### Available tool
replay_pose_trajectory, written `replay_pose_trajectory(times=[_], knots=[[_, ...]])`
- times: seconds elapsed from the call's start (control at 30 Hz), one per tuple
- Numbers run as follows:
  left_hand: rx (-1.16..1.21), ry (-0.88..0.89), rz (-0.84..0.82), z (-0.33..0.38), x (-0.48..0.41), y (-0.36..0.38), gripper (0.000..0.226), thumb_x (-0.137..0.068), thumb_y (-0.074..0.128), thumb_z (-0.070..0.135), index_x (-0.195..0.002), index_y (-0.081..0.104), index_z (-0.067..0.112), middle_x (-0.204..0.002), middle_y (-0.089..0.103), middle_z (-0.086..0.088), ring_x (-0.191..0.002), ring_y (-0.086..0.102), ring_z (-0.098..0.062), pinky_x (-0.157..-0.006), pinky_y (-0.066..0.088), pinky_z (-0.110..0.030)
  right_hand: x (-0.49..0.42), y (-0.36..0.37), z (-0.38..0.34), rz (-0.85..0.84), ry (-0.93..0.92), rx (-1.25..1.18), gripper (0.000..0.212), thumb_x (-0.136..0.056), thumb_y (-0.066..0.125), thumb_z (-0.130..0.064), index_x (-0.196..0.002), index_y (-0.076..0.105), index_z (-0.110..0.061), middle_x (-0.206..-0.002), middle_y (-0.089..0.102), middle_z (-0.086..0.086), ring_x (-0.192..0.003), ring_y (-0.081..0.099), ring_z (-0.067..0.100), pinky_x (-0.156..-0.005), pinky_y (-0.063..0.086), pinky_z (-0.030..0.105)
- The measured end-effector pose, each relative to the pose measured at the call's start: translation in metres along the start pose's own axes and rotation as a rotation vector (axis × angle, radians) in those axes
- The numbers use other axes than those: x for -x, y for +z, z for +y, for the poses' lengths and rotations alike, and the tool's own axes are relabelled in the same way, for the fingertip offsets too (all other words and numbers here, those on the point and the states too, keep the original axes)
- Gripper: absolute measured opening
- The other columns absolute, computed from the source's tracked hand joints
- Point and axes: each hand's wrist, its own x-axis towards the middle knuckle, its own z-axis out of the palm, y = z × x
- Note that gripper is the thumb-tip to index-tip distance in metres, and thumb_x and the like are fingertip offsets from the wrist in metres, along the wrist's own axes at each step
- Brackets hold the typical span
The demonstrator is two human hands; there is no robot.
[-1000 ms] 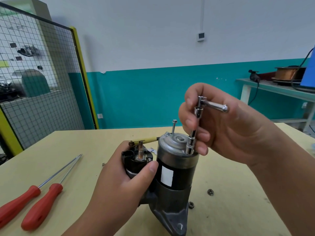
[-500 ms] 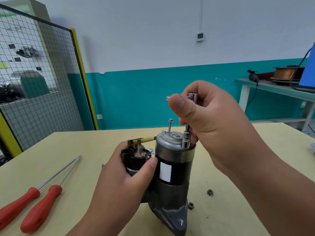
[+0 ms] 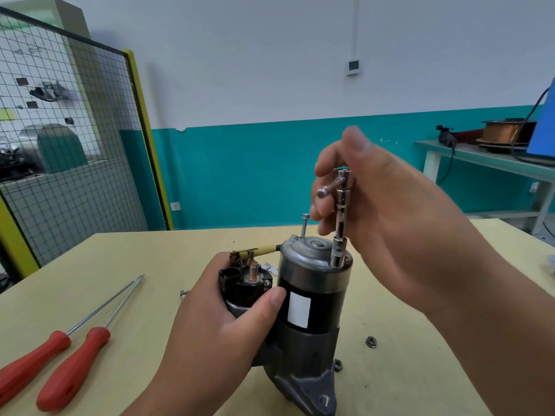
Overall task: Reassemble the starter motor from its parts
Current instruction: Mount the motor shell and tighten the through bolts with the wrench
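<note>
The fingers of my right hand (image 3: 390, 223) curl round one T-handle socket driver (image 3: 341, 205), which stands upright on the end cap. My left hand (image 3: 216, 325) grips the one starter motor (image 3: 312, 295) by its solenoid side. The motor stands on the table (image 3: 150, 265), long axis vertical, cap up. Two red screwdrivers (image 3: 60, 364) lie to the left and two nuts (image 3: 371, 341) to the right.

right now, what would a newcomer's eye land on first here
The upright starter motor at the middle of the table draws the eye first. The left hand grips its side, and the right hand holds a chrome socket wrench that stands on the silver end cap. Next come the two red-handled screwdrivers lying at the table's left, and a long bolt sticking up from the cap's far side.
</note>
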Motion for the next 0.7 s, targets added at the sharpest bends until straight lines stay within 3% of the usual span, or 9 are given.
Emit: replay_pose_trajectory(times=[0.1,0.23,0.33,0.43,0.57,0.7], knots=[[0.019,0.027,-0.03,-0.001,0.001,-0.002,0.043,-0.062,0.059,0.075,-0.101,0.059,0.058,-0.092,0.072,0.03,-0.09,0.068,0.007,-0.068,0.046,-0.026,0.004,0.006,-0.003,-0.064,0.065,-0.28,0.029,-0.092,0.061,-0.043,-0.094,0.059,-0.014,-0.067,0.053,0.003,-0.059,0.052,0.02,-0.056,0.047,0.033],[0.02,0.049,-0.071,-0.001,0.002,-0.004,0.044,-0.063,0.061,0.075,-0.102,0.06,0.055,-0.092,0.073,0.026,-0.09,0.068,0.004,-0.066,0.046,-0.026,0.008,0.006,-0.006,-0.181,0.073,-0.33,0.011,-0.094,0.059,-0.023,-0.098,0.055,-0.014,-0.06,0.041,0.001,-0.041,0.03,0.013,-0.04,0.031,0.023],[0.022,0.05,-0.082,-0.001,0.002,-0.004,0.045,-0.062,0.061,0.075,-0.102,0.06,0.055,-0.091,0.072,0.026,-0.089,0.068,0.004,-0.064,0.044,-0.02,0.009,0.004,-0.009,-0.247,0.044,-0.312,0.008,-0.092,0.059,-0.02,-0.094,0.057,-0.013,-0.055,0.032,-0.001,-0.039,0.021,0.012,-0.038,0.026,0.02],[0.034,0.057,-0.073,-0.001,0.001,-0.003,0.044,-0.062,0.062,0.074,-0.101,0.061,0.054,-0.089,0.073,0.024,-0.087,0.068,0.002,-0.066,0.046,-0.029,0.009,0.003,-0.01,-0.262,0.032,-0.329,0.006,-0.09,0.06,-0.02,-0.091,0.059,-0.014,-0.053,0.029,-0.001,-0.039,0.018,0.013,-0.039,0.026,0.019],[0.041,0.058,-0.058,-0.002,0.003,-0.002,0.043,-0.064,0.063,0.074,-0.102,0.061,0.052,-0.089,0.073,0.023,-0.086,0.069,0.001,-0.066,0.046,-0.032,0.009,0.008,-0.005,-0.179,0.009,-0.316,0.006,-0.093,0.058,-0.018,-0.089,0.056,-0.015,-0.054,0.029,-0.001,-0.039,0.021,0.012,-0.039,0.026,0.02],[0.03,0.04,-0.041,-0.002,0.002,-0.001,0.045,-0.063,0.06,0.076,-0.103,0.06,0.055,-0.093,0.073,0.026,-0.089,0.068,0.004,-0.067,0.046,-0.031,0.01,0.018,-0.001,-0.082,-0.077,-0.244,0.01,-0.093,0.063,-0.02,-0.084,0.061,-0.02,-0.065,0.019,0.014,-0.04,0.022,0.012,-0.039,0.02,0.024]])
